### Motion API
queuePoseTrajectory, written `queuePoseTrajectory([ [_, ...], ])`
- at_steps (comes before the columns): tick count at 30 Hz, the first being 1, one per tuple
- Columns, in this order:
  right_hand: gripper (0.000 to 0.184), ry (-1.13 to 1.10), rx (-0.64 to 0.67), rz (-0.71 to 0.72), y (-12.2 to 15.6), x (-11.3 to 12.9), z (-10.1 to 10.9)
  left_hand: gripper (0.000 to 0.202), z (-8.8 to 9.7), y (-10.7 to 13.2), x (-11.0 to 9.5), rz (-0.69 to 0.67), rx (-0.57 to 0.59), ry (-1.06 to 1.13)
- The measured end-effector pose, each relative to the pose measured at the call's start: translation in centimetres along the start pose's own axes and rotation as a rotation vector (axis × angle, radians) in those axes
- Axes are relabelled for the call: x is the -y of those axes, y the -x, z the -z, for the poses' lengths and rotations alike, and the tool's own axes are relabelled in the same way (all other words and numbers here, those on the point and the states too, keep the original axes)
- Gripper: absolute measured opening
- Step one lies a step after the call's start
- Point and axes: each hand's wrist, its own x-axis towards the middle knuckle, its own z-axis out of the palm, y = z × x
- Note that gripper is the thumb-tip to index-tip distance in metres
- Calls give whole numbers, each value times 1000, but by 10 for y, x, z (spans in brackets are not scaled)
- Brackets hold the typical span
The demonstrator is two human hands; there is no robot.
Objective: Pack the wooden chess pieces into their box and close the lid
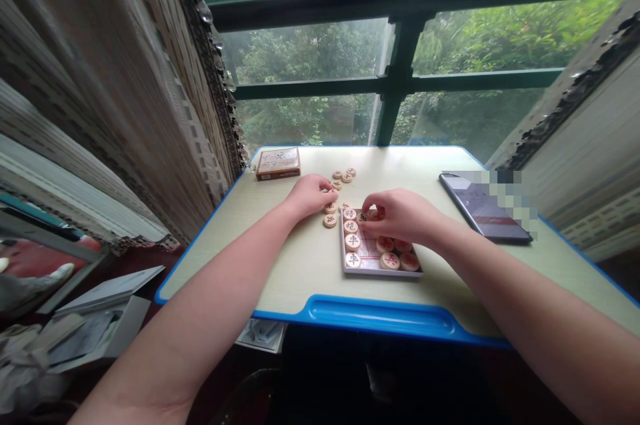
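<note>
Several round wooden Chinese chess pieces stand in a shallow box tray (pixel 370 271). Black-marked ones such as this piece (pixel 353 241) line its left side, and red-marked ones such as this piece (pixel 390 260) fill the lower right. Over the tray's upper part, my right hand (pixel 400 213) is closed, thumb and fingers curled round a black-marked piece (pixel 363 217). My left hand (pixel 313 197) is closed at the loose pieces left of the tray, its fingertips on one piece (pixel 333 192). More loose pieces, like this one (pixel 329 221), lie nearby. My right hand covers part of the tray.
A brown box lid (pixel 278 163) lies at the table's back left. A dark tablet-like device (pixel 487 208) rests at the right. The pale table (pixel 210 271) has a blue rim and a front groove (pixel 380 317). Curtains (pixel 165 78) hang at both sides, with a window behind.
</note>
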Motion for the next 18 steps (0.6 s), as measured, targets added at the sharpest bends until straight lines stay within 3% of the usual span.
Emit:
queuePoseTrajectory([
  [18, 29, 120, -13, -32, 1, 7, -5, 25, 0, 3, -3, -64, 5, -96],
])
